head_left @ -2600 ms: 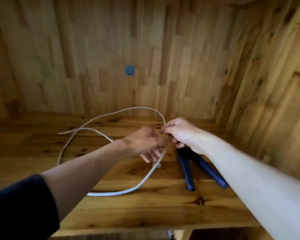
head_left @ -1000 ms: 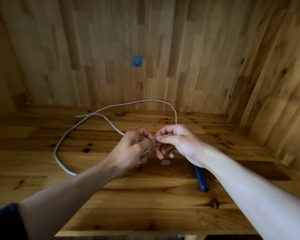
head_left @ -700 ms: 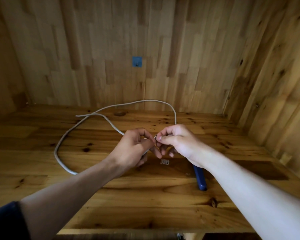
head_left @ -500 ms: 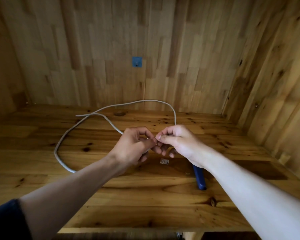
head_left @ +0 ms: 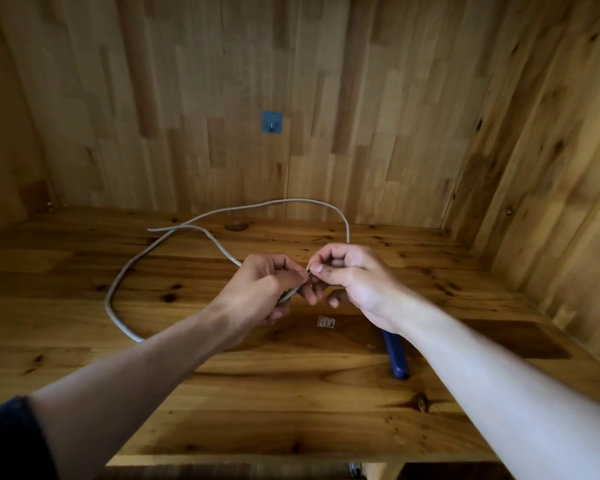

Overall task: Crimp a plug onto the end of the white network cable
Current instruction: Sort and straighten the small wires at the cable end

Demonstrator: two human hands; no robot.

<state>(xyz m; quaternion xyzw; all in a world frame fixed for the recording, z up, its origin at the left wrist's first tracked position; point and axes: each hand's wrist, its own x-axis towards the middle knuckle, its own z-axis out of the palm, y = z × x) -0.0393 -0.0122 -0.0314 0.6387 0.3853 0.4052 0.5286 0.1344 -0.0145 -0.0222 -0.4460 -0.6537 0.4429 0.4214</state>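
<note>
Head view, starting nearest: two bare forearms reach in from the bottom corners, the left one ending in a dark sleeve (head_left: 13, 438) at the frame's edge. Beneath them runs a wooden table (head_left: 257, 410), its front edge visible at the bottom. A little farther in, a blue tool handle (head_left: 397, 356) pokes out from under the right forearm, flat on the wood (the rest of the tool is hidden). Just beyond and to its left lies a small clear plug (head_left: 326, 321), alone on the table, below the hands and touching neither.

Above the plug the two hands meet. The left hand (head_left: 260, 292) is curled closed around the end of the white network cable (head_left: 118, 282), which emerges between its fingers. The right hand (head_left: 354, 275) has thumb and forefinger pinched together at the cable's very tip, other fingers loosely bent; what exactly is between them is too small to tell.

From the hands the cable sweeps in a wide loop over the table toward the back, crossing itself at the left. Farthest off, a small blue hook (head_left: 272, 123) sits on the wooden back wall (head_left: 187, 98).
</note>
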